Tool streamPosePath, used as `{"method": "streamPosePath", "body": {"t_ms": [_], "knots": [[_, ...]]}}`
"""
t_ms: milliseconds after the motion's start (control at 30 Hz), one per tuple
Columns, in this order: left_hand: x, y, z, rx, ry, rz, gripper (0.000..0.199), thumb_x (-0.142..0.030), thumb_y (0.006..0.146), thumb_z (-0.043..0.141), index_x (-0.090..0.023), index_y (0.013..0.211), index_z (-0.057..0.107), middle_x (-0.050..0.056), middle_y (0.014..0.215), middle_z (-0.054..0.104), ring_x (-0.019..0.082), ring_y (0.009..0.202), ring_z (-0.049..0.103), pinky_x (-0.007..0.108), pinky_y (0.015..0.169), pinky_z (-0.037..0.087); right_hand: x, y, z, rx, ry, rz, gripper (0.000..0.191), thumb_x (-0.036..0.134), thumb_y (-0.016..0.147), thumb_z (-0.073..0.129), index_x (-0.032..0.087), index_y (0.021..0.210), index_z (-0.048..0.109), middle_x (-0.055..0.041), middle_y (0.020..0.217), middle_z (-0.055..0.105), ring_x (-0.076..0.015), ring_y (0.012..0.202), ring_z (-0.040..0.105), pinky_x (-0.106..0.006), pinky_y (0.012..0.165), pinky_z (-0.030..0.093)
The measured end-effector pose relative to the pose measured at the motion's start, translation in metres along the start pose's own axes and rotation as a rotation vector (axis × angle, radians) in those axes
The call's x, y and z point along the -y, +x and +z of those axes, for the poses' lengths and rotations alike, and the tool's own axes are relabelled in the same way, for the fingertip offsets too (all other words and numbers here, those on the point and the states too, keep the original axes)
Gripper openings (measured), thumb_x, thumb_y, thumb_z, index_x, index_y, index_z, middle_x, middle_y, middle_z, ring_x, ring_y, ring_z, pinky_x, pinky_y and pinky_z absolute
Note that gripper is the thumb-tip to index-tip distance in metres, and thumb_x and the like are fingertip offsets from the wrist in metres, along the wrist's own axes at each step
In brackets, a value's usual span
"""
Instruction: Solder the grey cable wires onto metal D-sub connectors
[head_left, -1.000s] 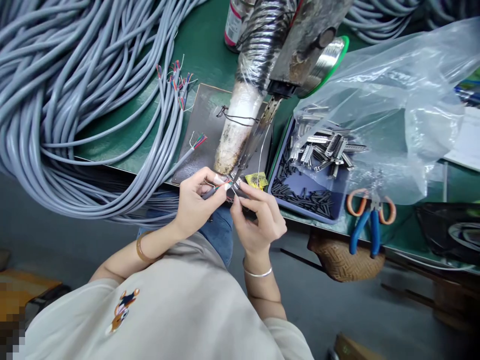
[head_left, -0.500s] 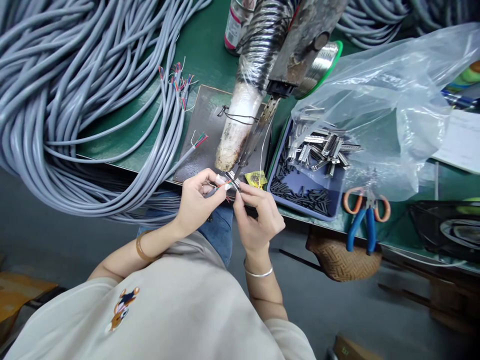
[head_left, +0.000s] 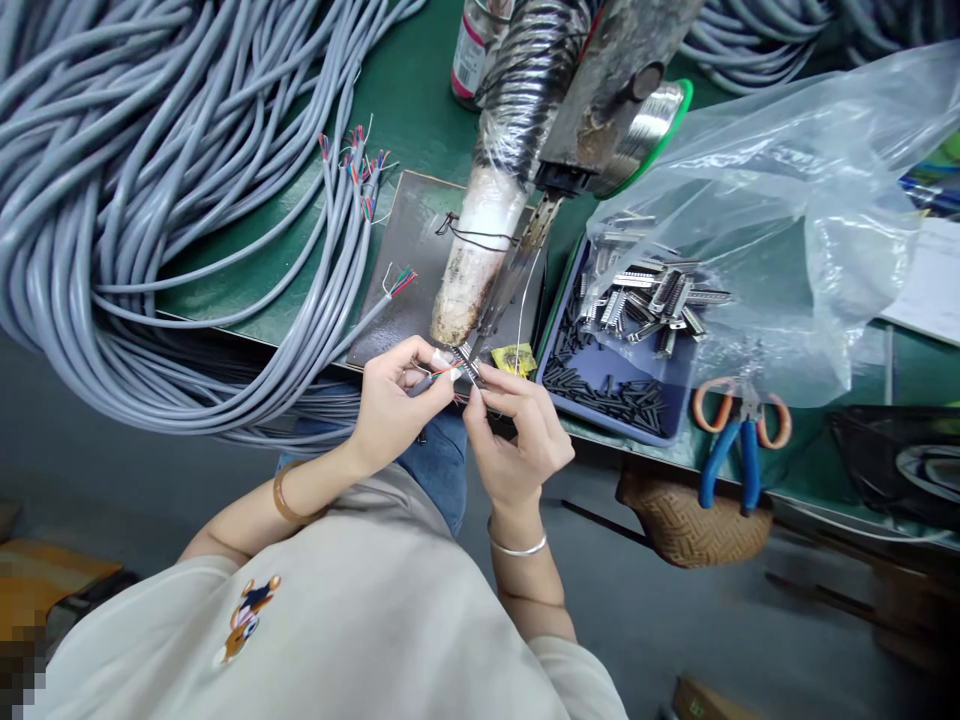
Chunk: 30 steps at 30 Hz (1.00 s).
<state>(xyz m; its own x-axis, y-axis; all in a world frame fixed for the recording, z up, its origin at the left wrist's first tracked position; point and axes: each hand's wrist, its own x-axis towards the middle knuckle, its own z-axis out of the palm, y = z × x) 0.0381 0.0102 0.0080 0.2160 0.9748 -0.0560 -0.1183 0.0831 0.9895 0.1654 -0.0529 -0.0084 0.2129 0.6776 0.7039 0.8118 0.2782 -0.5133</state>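
Observation:
My left hand (head_left: 397, 390) pinches the stripped end of a grey cable (head_left: 421, 386), whose thin coloured wires fan out at the fingertips. Against those wires is a small metal pin connector (head_left: 469, 368), held at its near end between the thumb and fingers of my right hand (head_left: 519, 425). Just above the connector stands the tip of a soldering iron (head_left: 495, 305), with a thin strand of solder wire (head_left: 523, 320) hanging beside it. A white-wrapped extraction hose (head_left: 472, 255) ends right over my fingertips. Which wire touches which pin is too small to tell.
Grey cables (head_left: 217, 200) cover the left of the green table. To the right, a blue tray (head_left: 671, 425) holds connectors and short black tubes, partly under a plastic bag (head_left: 840, 230). Pliers (head_left: 739, 440) hang over the table edge. A solder spool (head_left: 652, 135) sits behind the iron.
Both hands keep their grip on the cable and connector with only a slight shift. The view has moved a little, so the tray and pliers appear slightly further right.

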Motion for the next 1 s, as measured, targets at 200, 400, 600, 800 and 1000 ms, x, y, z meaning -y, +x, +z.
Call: {"method": "streamPosePath", "body": {"t_ms": [200, 400, 600, 800, 1000], "knots": [[0.001, 0.0, 0.0, 0.01, 0.03, 0.008, 0.011, -0.017, 0.072, 0.075, -0.016, 0.073, 0.064, 0.001, 0.075, 0.07, 0.008, 0.064, 0.061, 0.016, 0.057, 0.05, -0.001, -0.001, 0.0, 0.009, -0.023, -0.02, 0.019, 0.009, 0.087, 0.074, 0.025, 0.092, 0.064, -0.0035, 0.1, 0.082, -0.0163, 0.087, 0.08, -0.028, 0.077, 0.065], [0.002, -0.002, -0.001, 0.014, 0.025, 0.006, 0.011, -0.017, 0.072, 0.075, -0.016, 0.072, 0.064, 0.001, 0.077, 0.07, 0.008, 0.064, 0.06, 0.016, 0.056, 0.049, 0.0, -0.002, -0.001, 0.001, -0.026, -0.026, 0.021, 0.008, 0.086, 0.075, 0.024, 0.094, 0.065, -0.004, 0.099, 0.082, -0.016, 0.085, 0.08, -0.026, 0.077, 0.064], [0.0, -0.007, -0.006, 0.095, -0.059, -0.064, 0.016, -0.016, 0.071, 0.078, -0.017, 0.083, 0.066, -0.001, 0.076, 0.069, 0.004, 0.053, 0.052, 0.014, 0.049, 0.042, 0.002, -0.006, -0.004, -0.014, -0.014, 0.029, 0.019, 0.009, 0.087, 0.074, 0.024, 0.093, 0.066, -0.0017, 0.096, 0.083, -0.0158, 0.084, 0.08, -0.027, 0.077, 0.064], [-0.001, -0.014, -0.019, 0.268, -0.164, -0.18, 0.01, -0.012, 0.071, 0.072, -0.016, 0.078, 0.066, -0.001, 0.069, 0.068, 0.004, 0.044, 0.048, 0.016, 0.042, 0.038, 0.005, -0.008, -0.017, -0.038, 0.244, 0.383, 0.006, 0.018, 0.094, 0.07, 0.022, 0.094, 0.066, 0.0035, 0.079, 0.076, -0.0117, 0.056, 0.071, -0.021, 0.05, 0.054], [0.007, -0.014, -0.026, 0.375, -0.418, -0.383, 0.021, -0.022, 0.065, 0.081, -0.017, 0.067, 0.061, 0.003, 0.073, 0.074, 0.004, 0.036, 0.044, 0.019, 0.035, 0.031, 0.016, -0.01, -0.042, -0.131, 0.167, 0.243, 0.011, 0.026, 0.097, 0.063, 0.026, 0.094, 0.074, 0.0044, 0.057, 0.058, -0.0114, 0.036, 0.046, -0.03, 0.038, 0.035]]}}
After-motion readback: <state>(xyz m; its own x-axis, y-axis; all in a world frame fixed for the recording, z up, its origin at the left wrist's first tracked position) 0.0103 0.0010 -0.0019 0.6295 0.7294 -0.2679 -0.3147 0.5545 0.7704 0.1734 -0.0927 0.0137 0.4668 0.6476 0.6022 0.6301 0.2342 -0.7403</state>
